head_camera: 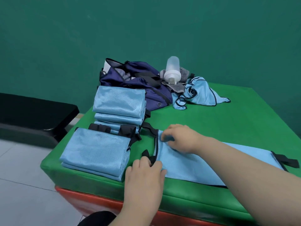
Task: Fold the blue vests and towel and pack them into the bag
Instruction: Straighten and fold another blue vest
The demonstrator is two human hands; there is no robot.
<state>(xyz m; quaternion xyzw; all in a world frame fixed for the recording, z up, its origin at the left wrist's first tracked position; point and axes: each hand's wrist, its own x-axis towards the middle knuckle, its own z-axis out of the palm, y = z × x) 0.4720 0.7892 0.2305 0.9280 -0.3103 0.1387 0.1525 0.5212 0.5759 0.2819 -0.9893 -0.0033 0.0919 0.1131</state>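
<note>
1. Light-blue mesh vest (pixel 195 162), trimmed in black, lies flat along the near edge of the green surface (pixel 211 119). Its long axis runs left to right, with black straps at both ends. The right-hand strap reaches past the cloth.
2. Left hand (pixel 145 175) is at the vest's near-left corner, fingers curled round the cloth edge and a black strap.
3. Right hand (pixel 180 139) is at the vest's far-left corner, fingers drawn together and pinching a small fold of the cloth.
4. Near stack (pixel 96 150) of folded blue vests lies squared just left of the hands, black straps bunched at its far side.
5. Far stack (pixel 120 103) is taller, directly behind the near stack, with its back edge against the bag.
6. Bag (pixel 138 84) is dark navy and stands at the surface's far-left corner, top open. Grey and white items show inside, but what they are cannot be told.
7. Crumpled vest (pixel 200 93) is unfolded and heaped to the right of the bag, touching it.
8. Grey towel (pixel 179 85) is bunched between the bag and the crumpled vest.
9. Translucent bottle (pixel 172 70) lies tilted on the towel, white cap pointing toward the near edge.
10. Black padded bench (pixel 32 115) stands to the left, apart from the surface.
11. Red base (pixel 91 199) sits beneath the green pad.
</note>
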